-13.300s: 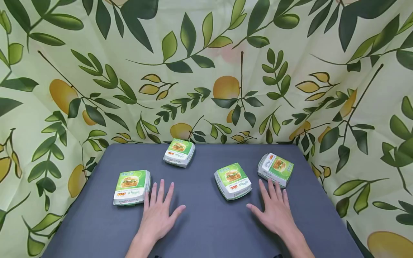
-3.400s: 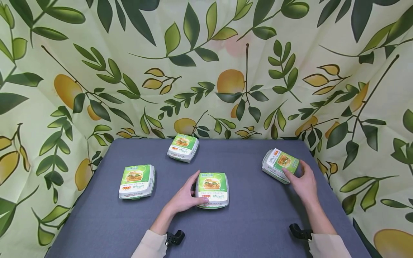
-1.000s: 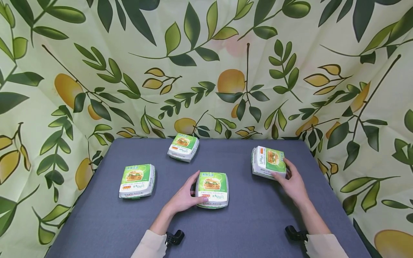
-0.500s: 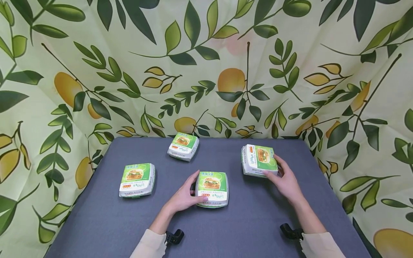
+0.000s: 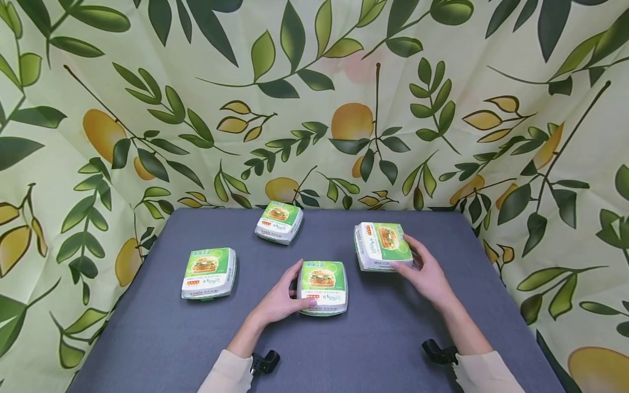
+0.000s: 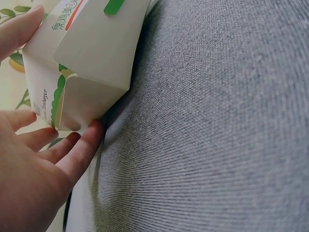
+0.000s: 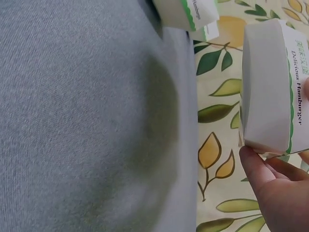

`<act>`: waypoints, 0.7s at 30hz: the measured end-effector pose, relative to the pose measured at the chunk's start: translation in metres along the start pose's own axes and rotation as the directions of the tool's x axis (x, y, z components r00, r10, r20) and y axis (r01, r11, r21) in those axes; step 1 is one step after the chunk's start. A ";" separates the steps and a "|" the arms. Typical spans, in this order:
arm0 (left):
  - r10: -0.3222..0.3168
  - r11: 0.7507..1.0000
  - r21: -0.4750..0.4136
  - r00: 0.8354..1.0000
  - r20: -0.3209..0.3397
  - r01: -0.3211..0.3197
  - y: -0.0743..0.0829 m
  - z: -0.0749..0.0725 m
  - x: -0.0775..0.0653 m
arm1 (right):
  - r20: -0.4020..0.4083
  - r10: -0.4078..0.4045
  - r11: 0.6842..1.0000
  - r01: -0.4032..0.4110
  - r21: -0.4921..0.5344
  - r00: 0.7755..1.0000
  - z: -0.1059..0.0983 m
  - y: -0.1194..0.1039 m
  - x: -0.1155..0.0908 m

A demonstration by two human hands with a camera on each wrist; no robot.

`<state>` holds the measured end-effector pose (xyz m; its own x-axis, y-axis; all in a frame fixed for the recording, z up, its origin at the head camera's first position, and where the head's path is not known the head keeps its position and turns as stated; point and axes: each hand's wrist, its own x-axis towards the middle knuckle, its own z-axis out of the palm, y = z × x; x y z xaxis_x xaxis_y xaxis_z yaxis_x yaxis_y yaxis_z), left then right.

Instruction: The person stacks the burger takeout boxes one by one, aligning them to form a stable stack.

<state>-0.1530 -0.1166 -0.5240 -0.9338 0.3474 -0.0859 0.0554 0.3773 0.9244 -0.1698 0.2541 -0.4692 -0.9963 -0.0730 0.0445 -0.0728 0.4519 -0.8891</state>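
Head view: the left hand (image 5: 280, 300) grips a green-and-white hamburger box (image 5: 322, 281), burger pictured on its lid, at the gray tabletop (image 5: 344, 355); the right hand (image 5: 429, 278) clasps a matching hamburger box (image 5: 383, 245), turned sideways. Left wrist view: wavy green edging. Right wrist view: "Delicious Hamburger" lettering on the matching hamburger box, raised off the tabletop.

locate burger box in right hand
In the head view, the burger box is right of centre, farther back and right of the other box in the left hand.
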 end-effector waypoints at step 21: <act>0.009 1.000 0.000 1.000 0.016 -0.009 0.002 0.001 0.000 | 0.096 -0.105 0.986 0.092 0.136 0.990 0.025 -0.011 0.002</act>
<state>-0.1520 -0.1150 -0.5230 -0.9274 0.3648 -0.0831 0.0642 0.3741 0.9252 -0.1703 0.2267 -0.4703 -0.9741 -0.2055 0.0939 -0.1572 0.3184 -0.9348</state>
